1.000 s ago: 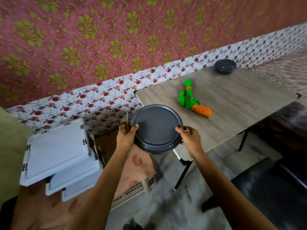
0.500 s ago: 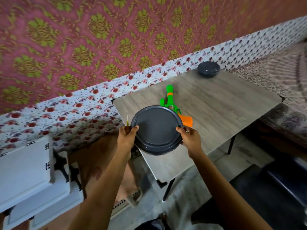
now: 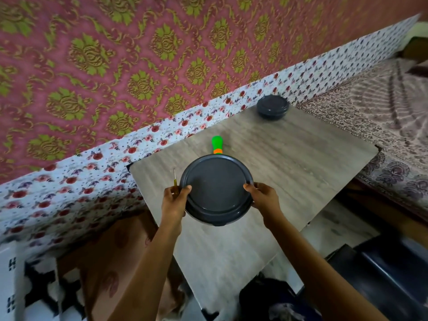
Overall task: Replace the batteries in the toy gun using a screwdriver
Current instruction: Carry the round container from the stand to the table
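left hand [image 3: 173, 200] fingers curl round bowl [image 3: 215, 188] rim, thumb on lid, screwdriver [image 3: 175, 181] tucked upright in same grip. right hand [image 3: 261, 195] pinches opposite rim. bowl held over table [image 3: 301, 163]. gun [image 3: 217, 144] lies on table behind bowl, only green barrel showing. likely light, stiff, hollow plastic, smooth; hold by body, not barrel.

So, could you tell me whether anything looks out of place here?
The left hand grips a screwdriver and the lidded dark container together, an awkward hold. The container hides most of the toy gun.
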The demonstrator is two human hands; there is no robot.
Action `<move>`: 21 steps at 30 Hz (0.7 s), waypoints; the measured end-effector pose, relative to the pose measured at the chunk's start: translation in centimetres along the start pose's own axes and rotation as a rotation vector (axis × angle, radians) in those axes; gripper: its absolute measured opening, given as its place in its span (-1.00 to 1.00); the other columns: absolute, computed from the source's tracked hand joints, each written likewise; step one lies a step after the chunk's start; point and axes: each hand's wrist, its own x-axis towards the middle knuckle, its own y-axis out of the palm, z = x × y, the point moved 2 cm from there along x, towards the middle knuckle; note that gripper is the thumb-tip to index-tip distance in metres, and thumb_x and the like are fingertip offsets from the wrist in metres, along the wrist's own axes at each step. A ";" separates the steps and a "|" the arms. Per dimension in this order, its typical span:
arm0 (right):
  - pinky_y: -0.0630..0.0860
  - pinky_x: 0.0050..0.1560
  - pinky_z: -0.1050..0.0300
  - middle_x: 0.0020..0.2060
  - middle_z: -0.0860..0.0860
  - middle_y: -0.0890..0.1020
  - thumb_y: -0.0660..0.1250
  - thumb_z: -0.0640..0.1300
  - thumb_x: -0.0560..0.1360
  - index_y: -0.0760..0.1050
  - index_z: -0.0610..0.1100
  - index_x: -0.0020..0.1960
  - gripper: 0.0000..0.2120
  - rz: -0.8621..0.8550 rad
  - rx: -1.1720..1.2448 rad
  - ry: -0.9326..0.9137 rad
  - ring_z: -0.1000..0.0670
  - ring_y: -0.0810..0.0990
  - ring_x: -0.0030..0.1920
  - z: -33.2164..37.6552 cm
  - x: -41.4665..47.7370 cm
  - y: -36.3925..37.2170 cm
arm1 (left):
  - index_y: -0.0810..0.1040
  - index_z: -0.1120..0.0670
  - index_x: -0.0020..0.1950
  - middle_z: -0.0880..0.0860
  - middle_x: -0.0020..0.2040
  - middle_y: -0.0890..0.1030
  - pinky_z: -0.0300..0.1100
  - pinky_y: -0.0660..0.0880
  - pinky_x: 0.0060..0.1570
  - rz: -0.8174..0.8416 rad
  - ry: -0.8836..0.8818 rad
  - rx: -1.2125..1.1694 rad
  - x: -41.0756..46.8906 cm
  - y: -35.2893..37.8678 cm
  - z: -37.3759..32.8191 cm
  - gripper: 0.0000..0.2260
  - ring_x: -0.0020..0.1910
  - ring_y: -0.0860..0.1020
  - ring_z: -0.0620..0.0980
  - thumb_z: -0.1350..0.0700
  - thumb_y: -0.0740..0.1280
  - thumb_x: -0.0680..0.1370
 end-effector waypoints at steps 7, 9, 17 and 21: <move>0.56 0.07 -0.18 -0.16 -0.09 0.61 0.33 -0.03 0.46 0.55 -0.13 -0.12 -0.84 0.075 -0.099 -0.019 -0.16 0.61 -0.03 1.0 8.3 -2.8 | 0.39 0.10 0.22 0.07 0.11 0.47 -0.02 0.46 -0.03 -0.083 -0.029 -0.073 3.4 7.2 -1.0 -0.66 0.08 0.46 0.10 0.00 0.35 0.52; 0.54 0.07 -0.22 -0.17 -0.13 0.62 0.34 -0.03 0.45 0.55 -0.16 -0.16 -0.82 0.094 -0.122 -0.027 -0.20 0.61 -0.03 1.3 11.9 -4.5 | 0.40 0.12 0.19 0.10 0.09 0.48 -0.01 0.47 -0.06 -0.104 -0.043 -0.101 4.6 10.6 -1.1 -0.67 0.06 0.47 0.11 0.02 0.37 0.51; 0.55 0.05 -0.19 -0.17 -0.12 0.64 0.36 -0.01 0.43 0.54 -0.14 -0.18 -0.82 0.256 -0.175 -0.058 -0.18 0.61 -0.05 4.3 25.5 -11.7 | 0.48 0.05 -0.15 0.04 -0.20 0.54 -0.07 0.44 -0.09 -0.283 -0.023 -0.166 7.9 23.8 -3.6 -0.87 -0.14 0.50 0.04 0.08 0.42 0.47; 0.54 0.11 -0.18 -0.15 -0.05 0.61 0.35 -0.05 0.45 0.52 -0.08 -0.11 -0.90 0.308 -0.141 -0.045 -0.13 0.60 -0.02 5.8 29.4 -13.5 | 0.52 0.09 0.04 0.05 -0.13 0.55 -0.10 0.43 -0.15 -0.322 -0.029 -0.132 8.0 27.2 -5.5 -0.79 -0.21 0.49 0.00 0.05 0.41 0.47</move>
